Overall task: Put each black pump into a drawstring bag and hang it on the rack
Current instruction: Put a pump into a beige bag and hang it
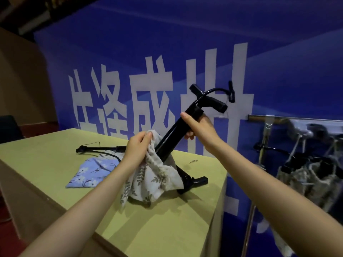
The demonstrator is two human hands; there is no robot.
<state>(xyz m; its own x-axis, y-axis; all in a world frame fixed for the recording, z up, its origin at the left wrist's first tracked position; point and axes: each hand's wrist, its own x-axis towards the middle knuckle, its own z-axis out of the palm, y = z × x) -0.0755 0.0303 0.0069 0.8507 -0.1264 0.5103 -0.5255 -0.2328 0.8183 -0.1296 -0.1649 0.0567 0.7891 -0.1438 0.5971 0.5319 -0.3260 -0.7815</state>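
Black pump (178,132), a long rigid tube with T-handle, stands tilted at frame centre on the tan table (55,175), foot outside the bag. Stiff, probably light; grip the barrel. Right hand (196,125) wraps it. Left hand (138,145) pinches the soft leaf-print drawstring bag (157,179). Two pumps and two bags on the table.

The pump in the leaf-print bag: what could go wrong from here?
1. The pump stands tilted with its foot near the table edge; it may slide off.
2. The left hand pinches only the leaf-print bag rim, so the cloth may snag on the hose.
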